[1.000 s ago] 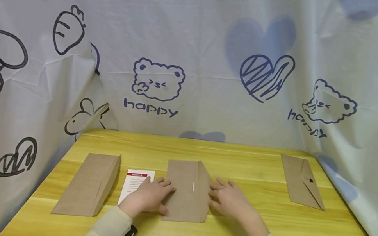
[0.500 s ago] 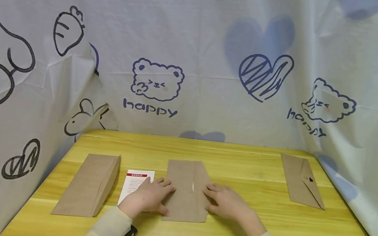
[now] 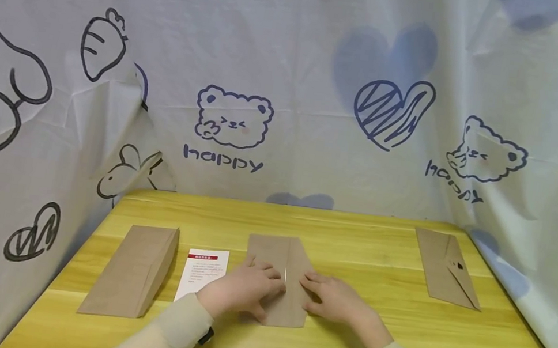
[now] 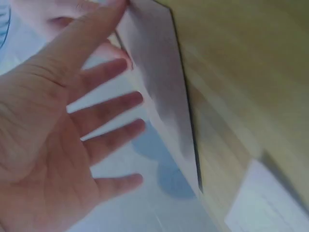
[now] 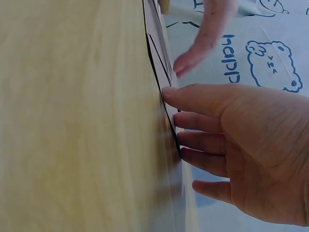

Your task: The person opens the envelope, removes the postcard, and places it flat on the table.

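Observation:
A brown paper envelope (image 3: 270, 247) lies at the middle of the table, its flap (image 3: 302, 261) on the right side, with a thin shiny line near the flap fold. Over the envelope's left part is my left hand (image 3: 246, 288), fingers spread and fairly straight; in the left wrist view its thumb reaches the envelope's edge (image 4: 159, 72). My right hand (image 3: 339, 301) rests its fingertips on the flap's right edge. The right wrist view has those fingers extended along the paper's edge, thumb on the near side. Whether the left fingertips press the paper cannot be told.
A white card (image 3: 201, 269) with a red heading lies just left of the middle envelope. Farther left is another brown envelope (image 3: 128, 271). A closed brown envelope (image 3: 444, 270) with a small dark mark lies at the far right. A printed white cloth (image 3: 301, 159) hangs behind the table.
My right hand has moved left onto the flap, which now lies flatter. My left hand has shifted right from the envelope's left edge to over the paper, uncovering more of the card.

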The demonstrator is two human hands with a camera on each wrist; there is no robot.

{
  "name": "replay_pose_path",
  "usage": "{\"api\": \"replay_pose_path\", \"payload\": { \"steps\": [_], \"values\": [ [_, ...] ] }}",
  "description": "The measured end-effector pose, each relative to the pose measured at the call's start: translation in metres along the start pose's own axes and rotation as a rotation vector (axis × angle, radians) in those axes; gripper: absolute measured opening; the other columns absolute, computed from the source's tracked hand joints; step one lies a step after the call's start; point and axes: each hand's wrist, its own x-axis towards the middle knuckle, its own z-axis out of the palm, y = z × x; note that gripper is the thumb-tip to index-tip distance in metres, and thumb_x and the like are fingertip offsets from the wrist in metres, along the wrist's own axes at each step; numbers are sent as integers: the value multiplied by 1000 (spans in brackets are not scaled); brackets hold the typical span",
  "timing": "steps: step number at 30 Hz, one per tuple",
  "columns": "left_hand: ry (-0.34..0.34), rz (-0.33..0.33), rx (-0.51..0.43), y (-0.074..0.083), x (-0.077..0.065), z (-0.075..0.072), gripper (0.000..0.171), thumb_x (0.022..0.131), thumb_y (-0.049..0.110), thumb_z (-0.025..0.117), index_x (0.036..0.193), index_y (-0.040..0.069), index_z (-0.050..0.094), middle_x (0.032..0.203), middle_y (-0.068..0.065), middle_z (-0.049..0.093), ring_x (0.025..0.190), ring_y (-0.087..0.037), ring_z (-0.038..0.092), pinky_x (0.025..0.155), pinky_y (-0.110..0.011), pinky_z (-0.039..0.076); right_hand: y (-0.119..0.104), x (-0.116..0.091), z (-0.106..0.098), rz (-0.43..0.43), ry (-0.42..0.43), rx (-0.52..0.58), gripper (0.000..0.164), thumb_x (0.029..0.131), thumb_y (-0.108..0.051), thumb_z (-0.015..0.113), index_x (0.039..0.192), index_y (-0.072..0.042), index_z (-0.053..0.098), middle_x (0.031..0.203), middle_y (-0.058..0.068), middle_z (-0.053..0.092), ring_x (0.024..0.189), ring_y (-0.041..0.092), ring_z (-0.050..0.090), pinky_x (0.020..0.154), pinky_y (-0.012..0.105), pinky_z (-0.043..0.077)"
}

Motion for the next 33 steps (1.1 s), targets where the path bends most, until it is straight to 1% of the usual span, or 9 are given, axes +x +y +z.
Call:
{"api": "replay_pose_path", "payload": {
  "steps": [4, 9, 12, 15, 19, 22, 25, 30, 33],
  "values": [
    [-22, 72, 25, 2, 11, -2, 65, 67, 56, 81, 124, 33, 60, 127, 8, 60, 128, -17, 50, 111, -57, 35, -2, 0, -2, 3, -15, 28, 54, 93, -31, 64, 140, -6, 52, 147, 16, 49, 131, 34, 52, 106, 47, 45],
    [-58, 129, 31, 1, 22, -6, 63, 63, 55, 84, 118, 34, 61, 114, 11, 58, 115, -12, 52, 111, -56, 35, -3, 1, -4, 13, -30, 49, 54, 95, -31, 62, 141, -7, 51, 149, 14, 47, 133, 34, 50, 107, 48, 44],
    [-93, 158, 38, 1, 27, -8, 62, 62, 55, 85, 116, 35, 61, 111, 13, 57, 112, -11, 51, 111, -57, 35, -3, 1, -4, 17, -36, 55, 54, 95, -32, 61, 142, -7, 50, 150, 14, 46, 133, 34, 50, 107, 48, 44],
    [-139, 178, 42, 2, 34, -10, 62, 62, 54, 86, 114, 35, 60, 114, 13, 56, 117, -11, 51, 112, -56, 34, -2, 0, -4, 9, -28, 54, 53, 96, -30, 60, 142, -6, 50, 149, 15, 46, 132, 35, 51, 106, 48, 44],
    [-196, 213, 38, 4, 43, -12, 58, 61, 52, 87, 107, 33, 57, 122, 13, 55, 122, -11, 49, 112, -54, 35, -1, -1, -5, -11, -8, 47, 53, 96, -28, 60, 141, -4, 50, 148, 17, 48, 129, 36, 53, 104, 49, 46],
    [-235, 237, 23, 4, 49, -14, 57, 60, 51, 87, 101, 31, 53, 123, 14, 53, 120, -10, 49, 110, -53, 38, 1, -1, -5, -17, -6, 40, 53, 96, -29, 60, 142, -4, 49, 147, 17, 48, 128, 35, 54, 103, 48, 46],
    [-272, 246, 7, 4, 54, -15, 57, 61, 53, 86, 98, 30, 51, 124, 14, 52, 117, -9, 48, 109, -50, 40, 2, -1, -4, -21, -7, 30, 54, 96, -29, 60, 142, -3, 49, 147, 17, 49, 129, 35, 54, 104, 47, 46],
    [-298, 260, 30, 4, 58, -15, 58, 61, 58, 84, 99, 31, 50, 129, 15, 52, 115, -10, 48, 106, -45, 43, 3, -1, -2, -23, -7, 33, 55, 95, -29, 61, 142, -2, 49, 147, 18, 49, 129, 35, 54, 104, 48, 46],
    [-304, 263, 25, 4, 58, -15, 59, 61, 58, 84, 100, 31, 49, 128, 14, 52, 114, -10, 48, 106, -46, 43, 3, -1, -2, -23, -6, 37, 55, 95, -29, 61, 141, -2, 49, 147, 18, 49, 128, 36, 54, 104, 48, 46]
  ]
}}
